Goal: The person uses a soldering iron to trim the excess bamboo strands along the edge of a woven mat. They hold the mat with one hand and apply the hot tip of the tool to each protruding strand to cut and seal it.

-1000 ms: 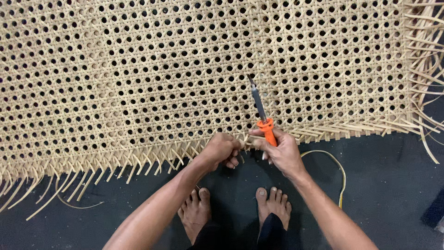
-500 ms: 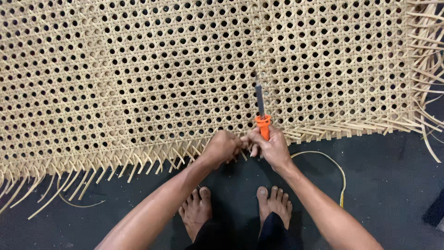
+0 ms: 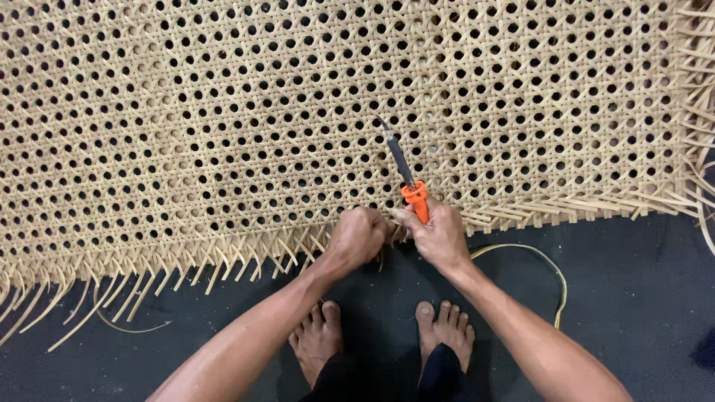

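Down on the dark floor [image 3: 633, 313] lay a big woven cane mat [image 3: 223, 134] full of little holes. Both hands met at its frayed bottom edge. The right hand [image 3: 439, 238] was closed tight around the orange handle of a tool [image 3: 406, 175], and its thin dark blade pointed up across the weave. The left hand [image 3: 357, 237] was curled shut, pinching loose cane ends at the edge, just beside the right one. Two bare feet [image 3: 316, 339] stood below, and a loose cane strip [image 3: 551, 275] curved nearby.

mat [image 3: 223, 126]: woven cane, pale, matt, rough
tool [image 3: 408, 182]: dark metal blade w/ orange plastic grip
floor [image 3: 640, 298]: dark, matt
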